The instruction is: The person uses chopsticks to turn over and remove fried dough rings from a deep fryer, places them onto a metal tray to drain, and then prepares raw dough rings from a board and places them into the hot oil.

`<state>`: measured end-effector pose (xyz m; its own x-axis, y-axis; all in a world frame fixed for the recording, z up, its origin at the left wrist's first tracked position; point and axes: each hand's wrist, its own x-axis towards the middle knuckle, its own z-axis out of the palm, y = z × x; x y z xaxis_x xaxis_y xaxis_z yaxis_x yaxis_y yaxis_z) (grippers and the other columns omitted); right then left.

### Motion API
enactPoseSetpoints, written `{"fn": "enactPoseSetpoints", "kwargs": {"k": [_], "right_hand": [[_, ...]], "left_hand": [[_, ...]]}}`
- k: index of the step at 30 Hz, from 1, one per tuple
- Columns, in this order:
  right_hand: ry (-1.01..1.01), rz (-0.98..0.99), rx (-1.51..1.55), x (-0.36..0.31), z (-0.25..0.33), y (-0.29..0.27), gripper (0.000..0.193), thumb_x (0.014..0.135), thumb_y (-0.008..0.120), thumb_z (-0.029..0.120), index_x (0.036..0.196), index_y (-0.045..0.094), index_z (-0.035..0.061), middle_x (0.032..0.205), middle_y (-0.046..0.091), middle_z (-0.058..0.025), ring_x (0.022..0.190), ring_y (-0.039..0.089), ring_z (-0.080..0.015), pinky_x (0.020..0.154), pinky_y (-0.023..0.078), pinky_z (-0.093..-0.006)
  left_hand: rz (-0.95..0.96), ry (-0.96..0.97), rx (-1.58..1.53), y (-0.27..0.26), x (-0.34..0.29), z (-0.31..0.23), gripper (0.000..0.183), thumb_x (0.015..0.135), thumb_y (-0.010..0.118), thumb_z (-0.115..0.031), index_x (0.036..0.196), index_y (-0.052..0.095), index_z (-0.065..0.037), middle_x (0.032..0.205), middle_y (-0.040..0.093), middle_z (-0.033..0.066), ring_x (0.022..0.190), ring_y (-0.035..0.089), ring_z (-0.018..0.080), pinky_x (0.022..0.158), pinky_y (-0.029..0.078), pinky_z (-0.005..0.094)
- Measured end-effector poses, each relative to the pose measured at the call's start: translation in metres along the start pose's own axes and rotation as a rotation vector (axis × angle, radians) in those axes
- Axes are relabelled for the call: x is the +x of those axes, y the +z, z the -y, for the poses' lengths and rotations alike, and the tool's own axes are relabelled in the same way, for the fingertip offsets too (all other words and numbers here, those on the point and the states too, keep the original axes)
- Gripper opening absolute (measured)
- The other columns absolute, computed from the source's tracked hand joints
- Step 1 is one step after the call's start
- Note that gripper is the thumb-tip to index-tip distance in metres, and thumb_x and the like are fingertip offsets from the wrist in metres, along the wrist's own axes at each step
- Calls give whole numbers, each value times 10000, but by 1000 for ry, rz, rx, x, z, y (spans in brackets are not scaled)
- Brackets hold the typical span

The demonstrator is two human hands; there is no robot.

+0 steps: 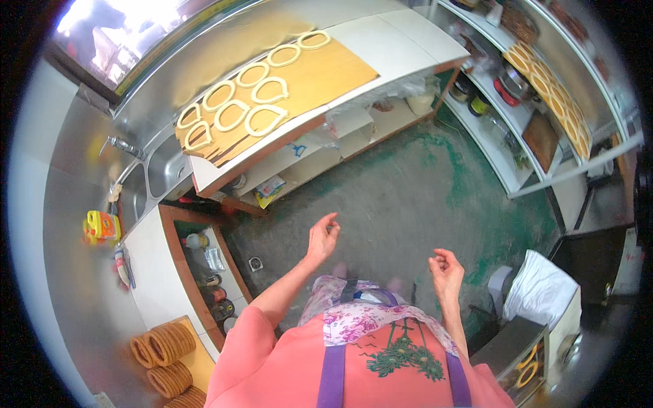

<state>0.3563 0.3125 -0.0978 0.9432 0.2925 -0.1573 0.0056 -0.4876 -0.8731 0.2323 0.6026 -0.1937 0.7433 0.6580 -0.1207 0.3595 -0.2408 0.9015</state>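
My left hand (323, 238) hangs in the air over the floor, its fingers loosely bent and holding nothing. To the right, my right hand (446, 273) is also in the air with nothing in it, fingers half curled and apart. Neither touches anything. Beyond them, on the far counter, lies a wooden board (340, 71) with several pale dough rings (232, 115) in rows. Some rings are round, others drawn to a point. Another board with dough rings (544, 85) rests on the shelves at the right.
A steel sink (166, 170) with a tap (127, 146) joins the counter at the left. Brown ridged rings (170, 343) are stacked at lower left near a yellow jug (102, 226). A white cloth (541, 289) covers something at right. Grey floor (381, 197) stretches ahead.
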Motion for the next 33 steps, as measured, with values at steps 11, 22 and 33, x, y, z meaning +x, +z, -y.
{"fn": "enactPoseSetpoints", "kwargs": {"k": [11, 22, 33], "right_hand": [[-251, 495, 4, 183, 136, 221, 329, 703, 711, 104, 1003, 616, 8, 806, 635, -62, 750, 589, -118, 685, 474, -255], [-683, 485, -290, 333, 179, 501, 458, 647, 680, 110, 1068, 576, -36, 1003, 586, -214, 945, 557, -354, 821, 449, -394], [-513, 601, -639, 352, 208, 552, 251, 671, 638, 18, 916, 584, 5, 906, 553, -165, 901, 551, -329, 794, 464, -408]], "left_hand": [[-542, -267, -387, -152, 162, 51, 385, 823, 551, -42, 1197, 507, 37, 926, 595, 63, 747, 570, 125, 691, 476, 259], [-504, -487, -65, -266, 351, 110, 474, 785, 598, -144, 1198, 504, 69, 1076, 599, 223, 989, 589, 275, 859, 439, 327], [-447, -589, -57, -266, 421, 146, 395, 629, 750, -125, 955, 610, 48, 734, 596, 71, 657, 561, 152, 617, 462, 287]]}}
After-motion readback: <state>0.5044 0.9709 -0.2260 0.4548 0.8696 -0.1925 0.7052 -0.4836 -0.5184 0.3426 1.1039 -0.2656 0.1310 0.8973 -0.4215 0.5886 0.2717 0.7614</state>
